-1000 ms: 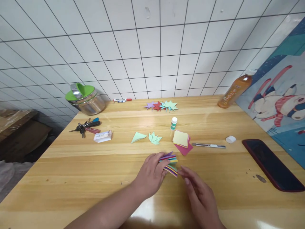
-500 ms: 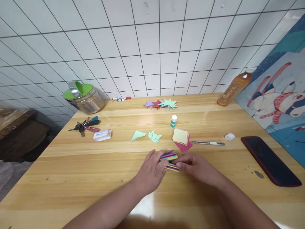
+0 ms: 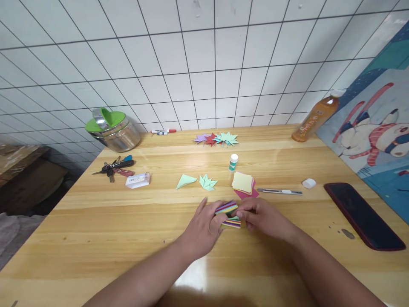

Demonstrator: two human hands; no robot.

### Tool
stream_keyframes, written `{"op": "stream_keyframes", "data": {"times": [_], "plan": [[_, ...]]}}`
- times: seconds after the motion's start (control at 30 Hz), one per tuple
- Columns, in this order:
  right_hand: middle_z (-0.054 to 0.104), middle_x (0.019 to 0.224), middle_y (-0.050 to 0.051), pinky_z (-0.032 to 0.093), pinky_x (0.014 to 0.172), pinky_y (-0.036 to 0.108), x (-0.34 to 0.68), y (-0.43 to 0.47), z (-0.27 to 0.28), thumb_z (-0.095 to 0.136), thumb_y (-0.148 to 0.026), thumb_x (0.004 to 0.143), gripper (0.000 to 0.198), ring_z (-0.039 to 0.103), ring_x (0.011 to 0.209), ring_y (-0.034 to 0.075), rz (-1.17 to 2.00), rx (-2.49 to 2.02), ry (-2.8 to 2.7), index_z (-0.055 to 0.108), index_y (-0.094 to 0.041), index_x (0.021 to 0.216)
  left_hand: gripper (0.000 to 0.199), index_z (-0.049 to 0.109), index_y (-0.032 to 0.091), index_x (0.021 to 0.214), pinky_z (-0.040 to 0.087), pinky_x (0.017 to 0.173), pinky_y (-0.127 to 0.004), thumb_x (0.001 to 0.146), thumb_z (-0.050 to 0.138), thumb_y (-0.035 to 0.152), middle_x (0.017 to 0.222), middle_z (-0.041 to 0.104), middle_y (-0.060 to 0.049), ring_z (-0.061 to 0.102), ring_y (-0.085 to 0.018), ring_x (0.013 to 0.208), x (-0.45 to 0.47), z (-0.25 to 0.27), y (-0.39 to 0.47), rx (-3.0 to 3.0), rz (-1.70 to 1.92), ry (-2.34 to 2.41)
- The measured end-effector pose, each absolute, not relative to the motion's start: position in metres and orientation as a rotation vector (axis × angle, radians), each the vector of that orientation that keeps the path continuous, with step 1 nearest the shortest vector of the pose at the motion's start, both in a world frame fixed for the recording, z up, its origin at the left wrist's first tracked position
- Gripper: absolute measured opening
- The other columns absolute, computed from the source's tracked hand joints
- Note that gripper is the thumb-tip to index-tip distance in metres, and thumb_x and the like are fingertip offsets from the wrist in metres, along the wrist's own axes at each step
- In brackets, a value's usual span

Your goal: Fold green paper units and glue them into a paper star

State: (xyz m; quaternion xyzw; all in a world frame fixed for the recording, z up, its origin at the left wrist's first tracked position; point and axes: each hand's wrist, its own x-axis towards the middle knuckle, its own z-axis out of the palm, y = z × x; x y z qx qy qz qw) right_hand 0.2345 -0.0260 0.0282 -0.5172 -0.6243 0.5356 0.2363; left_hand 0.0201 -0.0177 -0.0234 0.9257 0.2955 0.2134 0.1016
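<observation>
My left hand (image 3: 203, 230) is closed around a stack of coloured paper (image 3: 227, 207), which is parted into an upper and a lower bundle. At the stack's right edge, my right hand (image 3: 263, 218) pinches a light green sheet (image 3: 234, 218) that shows in the gap. Just beyond the hands lie a folded green paper piece (image 3: 185, 181) and a pointed green paper piece (image 3: 207, 182). A pile of small paper squares (image 3: 243, 182), pale yellow on top, lies past the right hand, with a dark pink sheet (image 3: 251, 194) under it.
Behind the squares stands a glue stick (image 3: 233, 163); a craft knife (image 3: 281, 192), white cap (image 3: 309, 183) and phone (image 3: 364, 215) lie rightward. Folded paper stars (image 3: 217, 139), markers (image 3: 163, 131), a lidded metal pot (image 3: 115, 130) and a bottle (image 3: 315, 119) line the wall. Keys (image 3: 113, 167) and a small box (image 3: 137, 180) lie left.
My right fingers have shifted slightly up and right, and the light green sheet now bends out of the gap in the stack. My left hand keeps its hold.
</observation>
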Motion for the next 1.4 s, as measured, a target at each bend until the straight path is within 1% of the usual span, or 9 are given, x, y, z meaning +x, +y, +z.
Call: {"op": "stream_keyframes", "data": {"times": [0.1,0.2,0.53,0.67,0.8,0.93,1.2,1.27,1.4], "plan": [[0.063,0.078,0.005,0.046,0.066,0.026,0.233,-0.032,0.026,0.045,-0.031,0.087,0.028,0.057,0.071,0.014,0.988,-1.324,-1.978,0.069,-0.019,0.082,0.028,0.042,0.02,0.107,0.022,0.104,-0.055,0.081,0.048,0.013,0.129,0.047,-0.014,0.042,-0.022,0.121,0.021,-0.024,-0.018,2.711,0.635,0.887],[0.063,0.097,0.007,0.045,0.075,0.028,0.234,-0.04,0.025,0.04,-0.025,0.09,0.028,0.058,0.085,0.015,0.778,-1.283,-2.095,0.066,-0.023,0.099,0.028,0.043,0.021,0.109,0.022,0.104,-0.055,0.082,0.048,0.015,0.13,0.046,-0.013,0.041,-0.022,0.122,0.022,-0.024,-0.018,2.685,0.637,0.904],[0.058,0.067,0.0,0.037,0.055,0.022,0.233,-0.042,0.032,0.058,-0.021,0.078,0.016,0.052,0.06,0.012,0.823,-1.518,-1.946,0.065,-0.019,0.064,0.032,0.04,0.022,0.117,0.019,0.106,-0.053,0.086,0.045,0.019,0.132,0.047,-0.011,0.04,-0.02,0.124,0.023,-0.018,-0.017,2.66,0.626,0.885],[0.058,0.064,0.001,0.038,0.054,0.022,0.246,-0.039,0.029,0.065,-0.031,0.073,0.017,0.052,0.06,0.012,1.132,-1.455,-1.754,0.066,-0.017,0.064,0.034,0.038,0.022,0.12,0.018,0.106,-0.053,0.087,0.044,0.018,0.132,0.047,-0.01,0.039,-0.019,0.123,0.023,-0.018,-0.017,2.658,0.57,0.901],[0.054,0.064,0.0,0.037,0.049,0.021,0.271,-0.029,0.033,0.064,-0.041,0.071,0.026,0.048,0.055,0.011,1.189,-1.489,-1.489,0.061,-0.016,0.065,0.034,0.038,0.022,0.119,0.016,0.107,-0.053,0.086,0.043,0.017,0.134,0.044,-0.01,0.038,-0.02,0.124,0.022,-0.019,-0.017,2.665,0.541,0.898],[0.048,0.052,-0.004,0.03,0.043,0.022,0.283,-0.008,0.034,0.056,-0.049,0.074,0.032,0.037,0.044,0.009,0.863,-1.791,-1.261,0.061,-0.017,0.072,0.025,0.042,0.022,0.112,0.015,0.107,-0.053,0.087,0.042,0.019,0.133,0.045,-0.011,0.038,-0.019,0.124,0.021,-0.021,-0.017,2.669,0.544,0.903],[0.062,0.073,0.0,0.035,0.056,0.026,0.267,0.018,-0.002,0.055,-0.041,0.073,0.022,0.054,0.066,0.016,0.355,-2.115,-1.536,0.062,-0.021,0.067,0.024,0.042,0.019,0.11,0.015,0.107,-0.053,0.086,0.041,0.017,0.133,0.045,-0.013,0.036,-0.02,0.126,0.021,-0.02,-0.017,2.72,0.489,0.914],[0.062,0.077,0.0,0.034,0.054,0.025,0.265,0.016,-0.005,0.057,-0.039,0.071,0.019,0.055,0.066,0.016,0.254,-2.141,-1.537,0.062,-0.022,0.077,0.026,0.042,0.02,0.113,0.014,0.107,-0.053,0.088,0.039,0.019,0.132,0.046,-0.012,0.037,-0.019,0.125,0.022,-0.02,-0.017,2.721,0.487,0.927],[0.061,0.095,0.003,0.037,0.054,0.025,0.266,0.001,0.006,0.059,-0.037,0.073,0.046,0.055,0.068,0.016,0.143,-1.994,-1.519,0.05,-0.022,0.116,0.029,0.041,0.02,0.117,0.015,0.107,-0.053,0.088,0.039,0.019,0.132,0.047,-0.012,0.038,-0.019,0.124,0.022,-0.019,-0.017,2.711,0.49,0.929]]}}
